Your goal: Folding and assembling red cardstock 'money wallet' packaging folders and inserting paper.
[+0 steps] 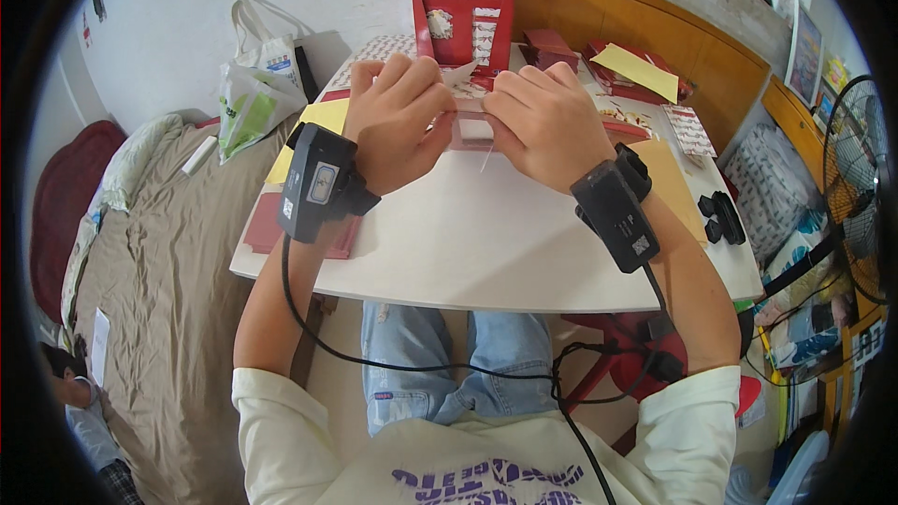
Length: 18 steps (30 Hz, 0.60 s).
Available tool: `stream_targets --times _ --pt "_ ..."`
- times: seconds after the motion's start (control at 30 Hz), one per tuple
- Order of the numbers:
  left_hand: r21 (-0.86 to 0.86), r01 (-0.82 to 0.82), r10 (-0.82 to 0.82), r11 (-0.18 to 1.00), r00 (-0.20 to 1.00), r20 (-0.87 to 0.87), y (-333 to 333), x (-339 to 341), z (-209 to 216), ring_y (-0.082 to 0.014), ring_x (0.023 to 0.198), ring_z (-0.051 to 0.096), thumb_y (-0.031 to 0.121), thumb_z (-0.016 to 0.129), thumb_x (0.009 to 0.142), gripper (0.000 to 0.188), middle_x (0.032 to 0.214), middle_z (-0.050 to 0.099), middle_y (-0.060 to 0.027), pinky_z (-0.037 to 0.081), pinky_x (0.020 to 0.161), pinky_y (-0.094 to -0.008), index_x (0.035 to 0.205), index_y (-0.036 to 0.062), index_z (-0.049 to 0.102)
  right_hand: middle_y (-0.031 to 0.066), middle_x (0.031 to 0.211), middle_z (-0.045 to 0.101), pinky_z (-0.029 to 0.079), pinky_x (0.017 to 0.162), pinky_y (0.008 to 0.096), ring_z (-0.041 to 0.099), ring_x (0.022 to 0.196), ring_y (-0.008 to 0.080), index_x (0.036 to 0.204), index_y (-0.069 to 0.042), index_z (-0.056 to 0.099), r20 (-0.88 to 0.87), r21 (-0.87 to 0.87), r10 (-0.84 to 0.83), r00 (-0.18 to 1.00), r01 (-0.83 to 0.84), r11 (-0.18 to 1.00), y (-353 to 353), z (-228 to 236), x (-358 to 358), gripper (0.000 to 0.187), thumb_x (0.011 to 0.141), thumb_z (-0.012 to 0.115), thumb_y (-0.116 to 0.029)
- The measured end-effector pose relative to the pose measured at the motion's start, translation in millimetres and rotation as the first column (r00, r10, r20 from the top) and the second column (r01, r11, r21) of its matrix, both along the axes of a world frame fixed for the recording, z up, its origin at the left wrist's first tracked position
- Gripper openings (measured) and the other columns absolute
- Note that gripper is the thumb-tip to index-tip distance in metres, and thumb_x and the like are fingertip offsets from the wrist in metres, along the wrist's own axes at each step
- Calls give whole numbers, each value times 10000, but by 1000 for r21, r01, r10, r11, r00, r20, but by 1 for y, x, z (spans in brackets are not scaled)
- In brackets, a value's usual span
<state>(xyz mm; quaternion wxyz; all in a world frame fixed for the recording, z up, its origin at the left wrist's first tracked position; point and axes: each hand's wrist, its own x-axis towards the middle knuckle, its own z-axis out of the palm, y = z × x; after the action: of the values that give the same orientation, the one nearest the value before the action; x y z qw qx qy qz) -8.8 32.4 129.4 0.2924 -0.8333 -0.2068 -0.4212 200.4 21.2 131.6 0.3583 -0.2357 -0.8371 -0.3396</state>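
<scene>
Both my hands are raised above the far middle of the white table (440, 243), with fingers curled in. Between them is a small clear, pinkish plastic piece (472, 131) with a pale rectangle in it; a thin strand hangs below. My left hand (398, 122) grips its left end. My right hand (545, 122) pinches the right end. Fingertips are mostly hidden behind the knuckles, and I cannot make out the piece's exact kind. Just beyond my hands stands a red display box (463, 23) with small pictures on its front.
Yellow paper (636, 72) lies on red packs at the far right, beside a stack of red cards (550, 47). More red cards (265, 236) lie near my left forearm. A black case (720, 218) sits at the right edge, near a fan (853, 187). Another person (89, 411) is beside the bed.
</scene>
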Motion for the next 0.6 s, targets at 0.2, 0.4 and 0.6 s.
stream_targets --times 0.2,0.4,0.6 --pt "20 4 -4 1000 1000 -2 3 1 -1 -191 853 515 67 675 671 179 880 508 -2 337 774 -383 797 118 558 30 847 572 386 720 335 552 796 206 848 -74 595 -7 -18 29 1000 -29 999 -2 1 1 106 769 663 -92" --pt "24 2 -2 1000 1000 -11 2 3 -2 -188 827 507 68 672 681 169 867 501 -4 336 775 -377 796 116 557 31 848 580 390 717 333 555 798 202 850 -68 592 -8 -13 31 999 -31 999 -3 1 2 106 776 664 -92" --pt "-2 8 -8 1000 1000 -9 0 2 -1 -191 839 507 32 687 691 182 843 503 -1 313 784 -356 802 119 572 33 850 579 391 717 332 554 797 198 855 -68 591 1 -17 20 1000 -20 1000 -3 1 2 107 779 661 -95"
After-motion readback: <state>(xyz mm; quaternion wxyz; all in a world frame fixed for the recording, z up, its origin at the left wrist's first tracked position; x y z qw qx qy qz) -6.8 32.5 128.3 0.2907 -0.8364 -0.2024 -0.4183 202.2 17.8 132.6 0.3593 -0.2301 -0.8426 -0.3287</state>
